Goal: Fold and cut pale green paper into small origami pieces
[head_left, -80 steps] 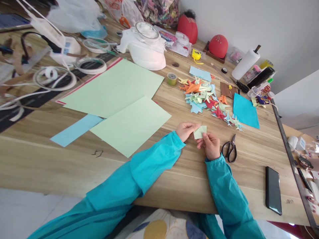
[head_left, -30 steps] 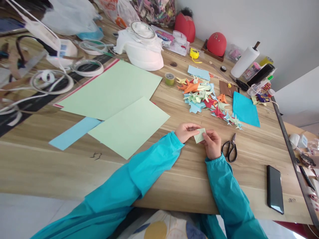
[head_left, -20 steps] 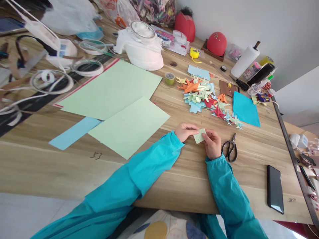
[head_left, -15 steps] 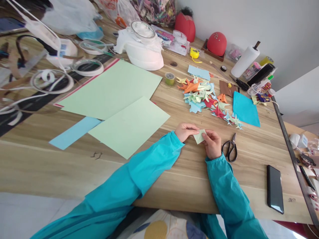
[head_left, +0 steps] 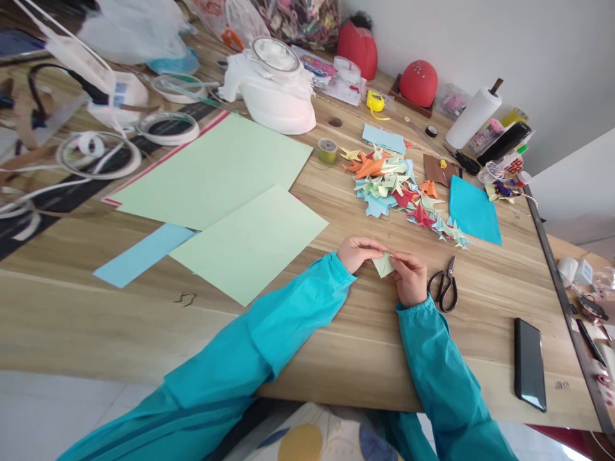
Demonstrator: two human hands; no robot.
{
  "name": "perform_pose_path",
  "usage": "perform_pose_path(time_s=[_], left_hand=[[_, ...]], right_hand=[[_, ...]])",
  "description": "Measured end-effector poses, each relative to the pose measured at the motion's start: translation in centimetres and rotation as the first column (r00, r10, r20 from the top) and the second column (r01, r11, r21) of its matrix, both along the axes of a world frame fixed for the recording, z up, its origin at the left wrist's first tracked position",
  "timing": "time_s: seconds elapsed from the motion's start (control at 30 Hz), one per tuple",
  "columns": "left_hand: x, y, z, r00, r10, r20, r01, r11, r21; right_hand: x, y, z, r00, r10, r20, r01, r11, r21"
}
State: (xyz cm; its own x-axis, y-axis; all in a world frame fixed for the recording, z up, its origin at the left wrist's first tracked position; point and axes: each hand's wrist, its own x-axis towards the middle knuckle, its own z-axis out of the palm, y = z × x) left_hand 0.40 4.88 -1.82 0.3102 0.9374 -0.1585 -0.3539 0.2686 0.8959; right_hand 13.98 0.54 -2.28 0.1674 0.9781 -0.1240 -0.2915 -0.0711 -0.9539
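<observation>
Between my two hands is a small folded piece of pale green paper [head_left: 383, 266], with a crease running across it. My left hand [head_left: 359, 253] pinches its upper left edge, thumb below and fingers above. On the other side my right hand [head_left: 409, 276] grips the upper right corner, with thumb and forefinger near the top edge. Fingertips hide that top edge. Black-handled scissors [head_left: 446, 286] lie just right of my right hand. Beyond my hands is a heap of folded paper cranes [head_left: 384, 182] in orange, green, blue and red.
Large pale green sheets [head_left: 250, 246] and a blue strip [head_left: 144, 255] lie to the left. A phone [head_left: 530, 363] rests at the right, with a turquoise cloth [head_left: 475, 210] farther back. A spool of thread [head_left: 327, 151] and a yellow tape measure [head_left: 375, 101] sit toward the wall.
My right thumb and fingers have shifted up toward the paper's top edge, and the top corner now looks folded down or covered. My left hand has barely moved.
</observation>
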Motion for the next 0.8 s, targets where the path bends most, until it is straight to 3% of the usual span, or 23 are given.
perform_pose_path(time_s=[0.33, 0.8], left_hand=[[0.03, 0.03, -0.38, 0.995, -0.022, 0.102, 0.029, 0.997, -0.065], [0.11, 0.05, -0.60, 0.997, -0.006, 0.077, 0.011, 0.997, -0.071]], right_hand=[[0.13, 0.12, 0.26, 0.998, -0.022, -0.061, 0.020, 0.999, -0.029], [0.14, 0.11, 0.16, 0.996, -0.006, -0.087, 0.005, 1.000, -0.012]])
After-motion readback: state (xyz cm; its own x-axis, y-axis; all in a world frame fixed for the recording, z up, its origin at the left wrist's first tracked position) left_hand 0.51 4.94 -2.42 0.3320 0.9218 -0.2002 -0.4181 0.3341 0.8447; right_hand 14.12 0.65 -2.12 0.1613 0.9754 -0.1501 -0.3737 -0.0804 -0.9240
